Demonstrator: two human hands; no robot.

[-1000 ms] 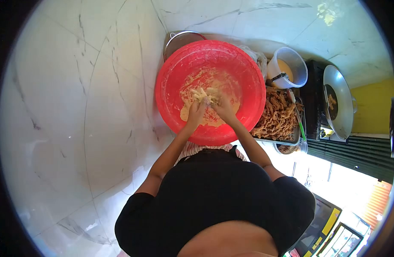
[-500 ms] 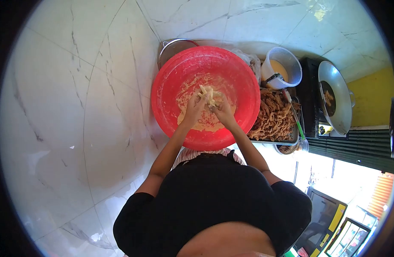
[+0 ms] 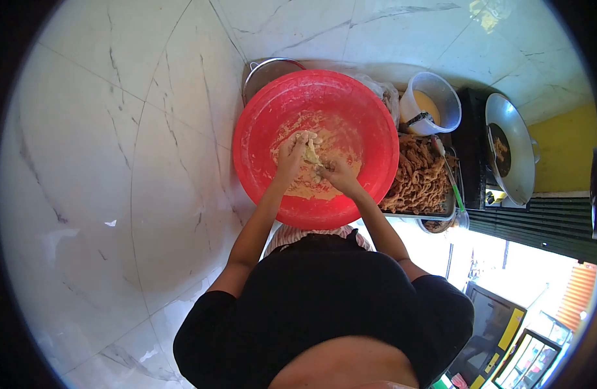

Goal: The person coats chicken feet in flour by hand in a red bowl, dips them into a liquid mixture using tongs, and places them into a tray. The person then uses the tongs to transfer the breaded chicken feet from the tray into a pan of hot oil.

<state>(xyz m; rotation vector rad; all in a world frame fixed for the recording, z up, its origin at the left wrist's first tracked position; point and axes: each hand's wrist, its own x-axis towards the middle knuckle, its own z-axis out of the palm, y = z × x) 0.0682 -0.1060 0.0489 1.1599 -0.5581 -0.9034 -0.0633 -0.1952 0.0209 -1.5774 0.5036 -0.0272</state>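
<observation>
A wide red basin [image 3: 246,129] has loose flour [image 3: 311,188] and crumbs over its bottom and lower walls. Over it, my left hand [image 3: 291,155] is closed around pale flour-coated strips [image 3: 312,154] that hang down from the fingers. My right hand [image 3: 338,175] is lower and to the right, fingers curled near the lower end of the strips. Whether it grips that end or a separate piece is hard to make out. Both hands look dusted with flour.
Right of the basin, a metal tray [image 3: 449,206] holds brown fried strips [image 3: 418,172] and green-handled tongs [image 3: 455,188]. Behind it stands a clear tub [image 3: 449,104] of yellowish liquid. A wok [image 3: 515,129] sits farther right, on a black stove [image 3: 473,142]. Tiled walls [image 3: 175,129] border the left and back.
The hands have moved apart; the right hand has dropped a little lower. The strips, bunched between both hands before, now hang from the left. The view has shifted slightly.
</observation>
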